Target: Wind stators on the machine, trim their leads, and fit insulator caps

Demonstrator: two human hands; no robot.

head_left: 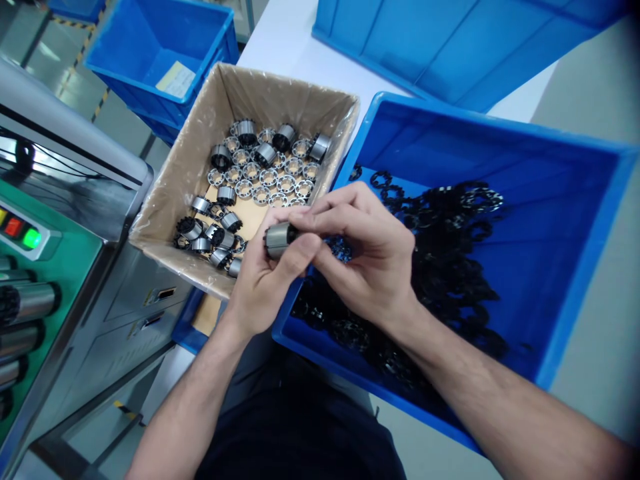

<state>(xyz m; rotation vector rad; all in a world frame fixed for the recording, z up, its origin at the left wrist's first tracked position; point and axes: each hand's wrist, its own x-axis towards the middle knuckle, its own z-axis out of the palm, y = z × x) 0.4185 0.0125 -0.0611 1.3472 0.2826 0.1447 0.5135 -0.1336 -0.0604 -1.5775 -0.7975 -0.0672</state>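
A silver cylindrical stator core with a black toothed end lies in my left hand, its fingers and thumb closed round it. At the core's right end, the fingertips of my right hand are pinched together against the black end part, which they mostly cover. Both hands are over the gap between a plastic-lined cardboard box and a blue bin. Inside the box are several bare metal stator cores standing on end, and others with black ends. Many black plastic rings are heaped in the bin.
Left is a machine with a green surface, lit buttons and a row of metal cylinders. A blue crate with a paper stands behind the box. Another large blue bin is at the back on the white table.
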